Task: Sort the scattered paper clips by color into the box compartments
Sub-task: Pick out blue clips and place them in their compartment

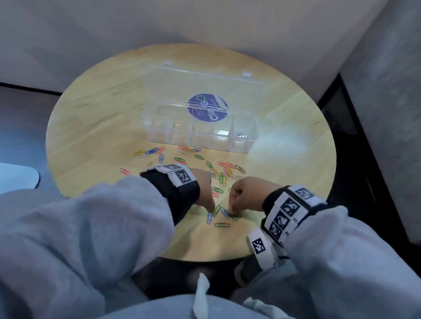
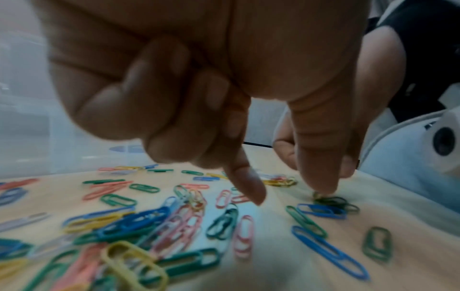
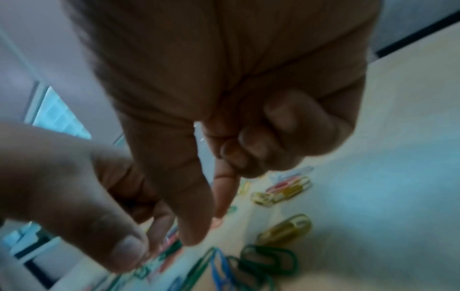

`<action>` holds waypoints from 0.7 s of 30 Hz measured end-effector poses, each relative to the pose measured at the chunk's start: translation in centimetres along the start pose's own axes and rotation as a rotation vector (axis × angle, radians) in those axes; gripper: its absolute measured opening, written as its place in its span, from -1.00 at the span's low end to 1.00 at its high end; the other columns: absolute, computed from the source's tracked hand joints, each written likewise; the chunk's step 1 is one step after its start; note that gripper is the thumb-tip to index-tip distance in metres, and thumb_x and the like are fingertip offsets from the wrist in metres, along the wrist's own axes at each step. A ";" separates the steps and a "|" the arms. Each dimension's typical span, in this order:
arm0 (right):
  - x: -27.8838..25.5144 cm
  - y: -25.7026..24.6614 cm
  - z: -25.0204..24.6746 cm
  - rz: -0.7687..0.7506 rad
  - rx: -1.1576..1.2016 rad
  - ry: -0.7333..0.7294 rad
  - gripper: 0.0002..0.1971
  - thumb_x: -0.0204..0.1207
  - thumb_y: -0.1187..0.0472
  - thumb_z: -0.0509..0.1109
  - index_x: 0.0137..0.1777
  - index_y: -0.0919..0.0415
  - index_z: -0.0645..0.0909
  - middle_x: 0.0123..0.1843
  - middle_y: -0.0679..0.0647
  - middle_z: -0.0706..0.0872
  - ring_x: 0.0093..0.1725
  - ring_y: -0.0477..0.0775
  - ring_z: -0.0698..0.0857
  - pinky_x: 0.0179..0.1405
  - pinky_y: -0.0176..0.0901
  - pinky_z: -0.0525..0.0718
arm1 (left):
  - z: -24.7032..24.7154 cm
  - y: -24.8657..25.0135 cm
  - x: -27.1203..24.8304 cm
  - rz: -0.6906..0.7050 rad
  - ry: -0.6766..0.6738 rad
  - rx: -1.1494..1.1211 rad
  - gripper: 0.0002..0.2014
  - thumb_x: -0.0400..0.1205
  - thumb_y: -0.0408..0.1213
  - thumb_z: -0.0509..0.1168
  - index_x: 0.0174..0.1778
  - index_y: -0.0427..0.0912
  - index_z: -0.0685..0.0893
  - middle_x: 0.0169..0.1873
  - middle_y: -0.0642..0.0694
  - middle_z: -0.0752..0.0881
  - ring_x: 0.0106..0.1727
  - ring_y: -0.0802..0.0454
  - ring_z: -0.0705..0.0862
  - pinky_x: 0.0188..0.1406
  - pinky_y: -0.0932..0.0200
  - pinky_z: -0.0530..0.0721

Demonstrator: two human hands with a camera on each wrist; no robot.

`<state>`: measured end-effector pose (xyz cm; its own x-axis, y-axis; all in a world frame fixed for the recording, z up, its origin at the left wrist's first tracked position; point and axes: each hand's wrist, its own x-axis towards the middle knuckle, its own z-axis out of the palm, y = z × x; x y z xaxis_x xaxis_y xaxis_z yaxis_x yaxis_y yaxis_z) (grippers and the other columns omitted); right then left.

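Observation:
Paper clips [image 1: 204, 164] in red, blue, green, yellow and pale colours lie scattered on the round wooden table [image 1: 93, 123], in front of the clear compartment box [image 1: 198, 139]. Its lid stands open, and its right end compartment holds a few pale clips [image 1: 241, 134]. My left hand [image 1: 210, 209] [image 2: 288, 194] points thumb and forefinger down, apart, over a blue clip [image 1: 209, 217]; nothing is between them. The thumb tip meets a cluster of dark green clips [image 2: 333, 202] [image 3: 268, 258]. My right hand [image 1: 230, 210] [image 3: 205, 227] reaches down at the same cluster, other fingers curled; I see no clip in it.
A lone green clip [image 1: 222, 224] lies nearer the table's front edge, and a red clip [image 1: 124, 171] sits apart on the left. Grey sleeves and my lap fill the foreground. A wall stands behind the table, a dark frame [image 1: 347, 125] to the right.

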<state>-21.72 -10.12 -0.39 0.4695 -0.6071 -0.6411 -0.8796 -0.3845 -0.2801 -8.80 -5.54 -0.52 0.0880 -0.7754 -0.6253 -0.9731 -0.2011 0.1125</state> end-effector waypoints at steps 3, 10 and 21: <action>0.4 -0.8 0.6 -0.018 -0.102 0.009 -0.85 0.41 0.12 0.51 -0.14 0.11 0.60 -0.09 0.00 0.65 -0.09 0.00 0.57 -0.34 -0.28 0.44 | 0.3 0.9 -0.1 -0.010 -0.031 0.069 -0.66 0.49 0.04 0.42 -0.23 -0.20 0.59 -0.39 -0.06 0.54 -0.23 -0.03 0.55 -0.23 0.15 0.49; 2.0 -1.6 1.5 0.021 -0.194 0.035 -0.83 0.41 0.09 0.49 -0.18 0.18 0.63 -0.15 0.11 0.72 -0.18 0.07 0.61 -0.13 -0.14 0.60 | 1.8 1.7 0.8 -0.075 -0.060 0.128 -0.49 0.40 0.07 0.47 0.03 -0.31 0.74 0.00 -0.28 0.76 0.14 -0.31 0.72 0.19 -0.18 0.67; 1.7 0.1 -0.3 0.076 0.240 0.000 -0.88 0.44 0.22 0.44 -0.27 0.21 0.59 -0.38 0.07 0.59 -0.40 0.02 0.52 -0.33 -0.21 0.55 | 0.1 -0.4 0.0 -0.033 -0.057 -0.249 -0.87 0.45 -0.22 0.37 -0.36 -0.15 0.59 -0.42 -0.05 0.57 -0.34 -0.04 0.52 -0.37 0.23 0.46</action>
<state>-21.03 -11.36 -1.29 0.4014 -0.6281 -0.6667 -0.9053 -0.1615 -0.3929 -8.43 -5.45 -0.62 0.0993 -0.7322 -0.6738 -0.8867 -0.3724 0.2740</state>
